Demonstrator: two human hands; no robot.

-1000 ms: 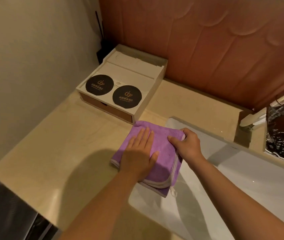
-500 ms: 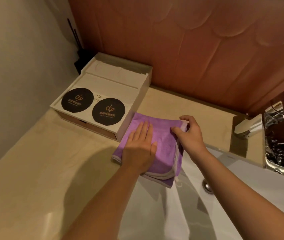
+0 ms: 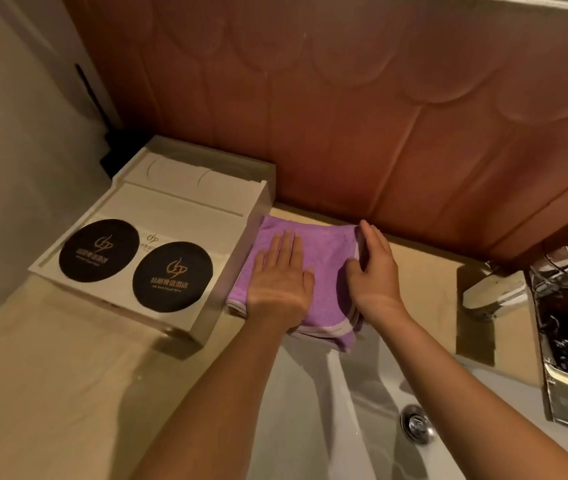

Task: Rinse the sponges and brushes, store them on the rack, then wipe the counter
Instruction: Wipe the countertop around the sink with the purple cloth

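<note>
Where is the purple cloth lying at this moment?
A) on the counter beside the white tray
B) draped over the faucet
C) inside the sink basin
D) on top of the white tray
A: the purple cloth lies on the counter beside the white tray, pressed flat by the left hand, the right hand holding its right edge.
</note>
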